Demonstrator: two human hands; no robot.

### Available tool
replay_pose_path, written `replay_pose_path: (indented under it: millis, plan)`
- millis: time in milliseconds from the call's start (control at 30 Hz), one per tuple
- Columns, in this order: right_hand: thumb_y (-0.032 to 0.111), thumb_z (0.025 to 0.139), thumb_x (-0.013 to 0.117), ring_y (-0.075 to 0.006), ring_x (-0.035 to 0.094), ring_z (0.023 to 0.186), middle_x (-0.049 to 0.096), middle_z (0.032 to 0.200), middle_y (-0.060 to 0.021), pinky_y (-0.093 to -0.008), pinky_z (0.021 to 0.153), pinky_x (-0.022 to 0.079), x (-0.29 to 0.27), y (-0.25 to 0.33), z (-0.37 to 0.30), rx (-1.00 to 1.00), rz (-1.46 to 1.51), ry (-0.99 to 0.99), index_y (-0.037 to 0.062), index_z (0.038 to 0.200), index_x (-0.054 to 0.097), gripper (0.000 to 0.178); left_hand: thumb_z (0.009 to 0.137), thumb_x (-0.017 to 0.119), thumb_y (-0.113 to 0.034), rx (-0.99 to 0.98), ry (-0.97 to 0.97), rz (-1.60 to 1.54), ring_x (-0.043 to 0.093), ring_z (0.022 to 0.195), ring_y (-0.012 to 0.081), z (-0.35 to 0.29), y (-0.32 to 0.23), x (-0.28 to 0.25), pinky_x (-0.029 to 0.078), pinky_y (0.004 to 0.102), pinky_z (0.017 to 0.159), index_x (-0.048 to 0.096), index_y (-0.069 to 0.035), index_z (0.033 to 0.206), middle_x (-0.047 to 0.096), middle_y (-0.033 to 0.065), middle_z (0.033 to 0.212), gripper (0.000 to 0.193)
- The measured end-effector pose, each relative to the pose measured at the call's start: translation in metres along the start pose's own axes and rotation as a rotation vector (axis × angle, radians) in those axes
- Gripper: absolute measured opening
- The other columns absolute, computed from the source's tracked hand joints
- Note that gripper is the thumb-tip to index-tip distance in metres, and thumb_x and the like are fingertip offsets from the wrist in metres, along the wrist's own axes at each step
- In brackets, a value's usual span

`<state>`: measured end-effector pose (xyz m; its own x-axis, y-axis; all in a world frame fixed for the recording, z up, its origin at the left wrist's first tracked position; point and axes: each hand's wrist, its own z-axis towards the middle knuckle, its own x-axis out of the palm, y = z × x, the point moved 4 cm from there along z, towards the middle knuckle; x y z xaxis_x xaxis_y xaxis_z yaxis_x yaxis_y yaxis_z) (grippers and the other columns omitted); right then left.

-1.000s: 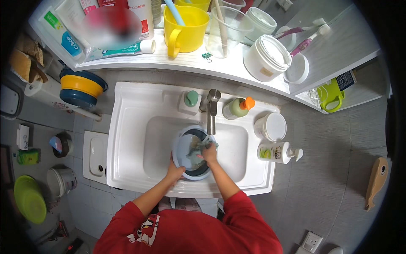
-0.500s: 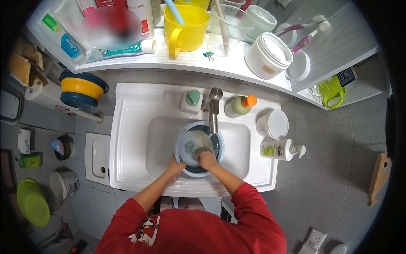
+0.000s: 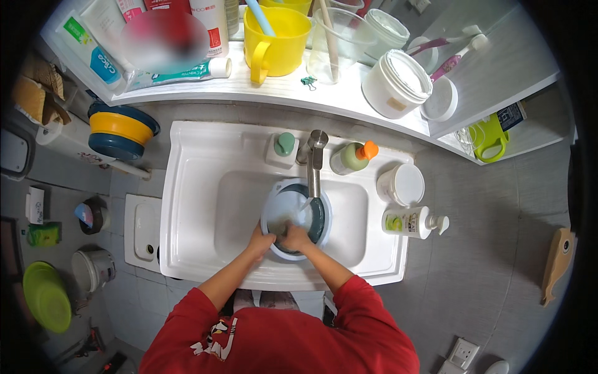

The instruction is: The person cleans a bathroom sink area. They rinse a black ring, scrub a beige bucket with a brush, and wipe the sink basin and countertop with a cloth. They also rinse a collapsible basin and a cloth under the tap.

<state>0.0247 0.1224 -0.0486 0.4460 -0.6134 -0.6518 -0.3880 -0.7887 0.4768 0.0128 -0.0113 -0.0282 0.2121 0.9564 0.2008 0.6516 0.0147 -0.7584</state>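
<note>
Holding basin (image 3: 328, 217): left grip (image 3: 261, 242). Pump bottle (image 3: 408, 223) green-labelled.

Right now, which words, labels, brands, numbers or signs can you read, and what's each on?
I won't copy wording or brands, but print stands on these:
White pump bottle: dark lettering.
Toothpaste tube: lettering on teal.
White-and-blue tube: white lettering on blue.
Pale bottle: red label, too small to read.
White bucket: marks too small.

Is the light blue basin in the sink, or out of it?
In: the basin is within the sink, under the faucet, with the left hand at its rim.
</note>
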Motion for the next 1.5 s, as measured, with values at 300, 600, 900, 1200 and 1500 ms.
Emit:
replay_pose_path:
  millis: [300, 600, 900, 1200, 1500]
  plan:
    - [0.009, 0.07, 0.061, -0.0343, 0.055, 0.078, 0.049, 0.097, -0.016, -0.0358, 0.074, 0.045, -0.055, 0.079, -0.028, -0.624, 0.344, -0.697, 0.007, 0.106, 0.052, 0.038, 0.063, 0.05, 0.001, -0.182, 0.072, 0.007, 0.052, 0.062, 0.0128, -0.004, 0.017, 0.009, 0.043, 0.0273, 0.043, 0.04, -0.007, 0.117, 0.052, 0.0064, 0.084, 0.056]
    - [0.02, 0.078, 0.054, -0.037, 0.057, 0.075, 0.049, 0.099, -0.0198, -0.0448, 0.063, 0.047, -0.08, -0.027, 0.029, 0.214, 0.117, -0.663, 0.0074, 0.105, 0.047, 0.031, 0.061, 0.048, 0.005, 0.006, -0.077, 0.01, 0.052, 0.069, 0.0172, -0.023, 0.027, -0.007, 0.046, 0.0293, 0.056, 0.032, 0.0, 0.124, 0.052, 0.0091, 0.089, 0.065]
    - [0.007, 0.07, 0.057, -0.0402, 0.047, 0.098, 0.046, 0.11, -0.0171, -0.0465, 0.079, 0.042, -0.048, 0.002, -0.002, -0.486, -0.395, -0.535, 0.0128, 0.112, 0.049, 0.043, 0.058, 0.047, 0.004, -0.206, 0.036, 0.019, 0.045, 0.106, 0.0252, -0.004, 0.007, -0.004, 0.04, 0.0304, 0.083, 0.024, -0.007, 0.134, 0.043, 0.0147, 0.119, 0.08]
    - [0.011, 0.083, 0.048, -0.0223, 0.051, 0.098, 0.054, 0.108, -0.0132, -0.0291, 0.085, 0.039, 0.038, -0.013, 0.022, -0.009, 0.995, -0.23, 0.0037, 0.121, 0.042, 0.038, 0.08, 0.055, -0.049, -0.281, 0.253, -0.237, 0.05, 0.104, 0.0239, 0.02, 0.026, -0.011, 0.051, 0.043, 0.071, 0.021, -0.017, 0.133, 0.043, 0.0106, 0.122, 0.071]
    - [0.005, 0.07, 0.052, -0.0338, 0.052, 0.097, 0.055, 0.102, -0.0185, -0.0358, 0.082, 0.042, 0.023, -0.02, -0.035, -0.332, 0.157, 0.019, 0.0058, 0.107, 0.055, 0.038, 0.071, 0.055, -0.01, -0.303, 0.124, -0.204, 0.057, 0.083, 0.0243, 0.042, 0.05, -0.018, 0.053, 0.0369, 0.059, 0.029, -0.011, 0.129, 0.048, 0.0132, 0.108, 0.063]
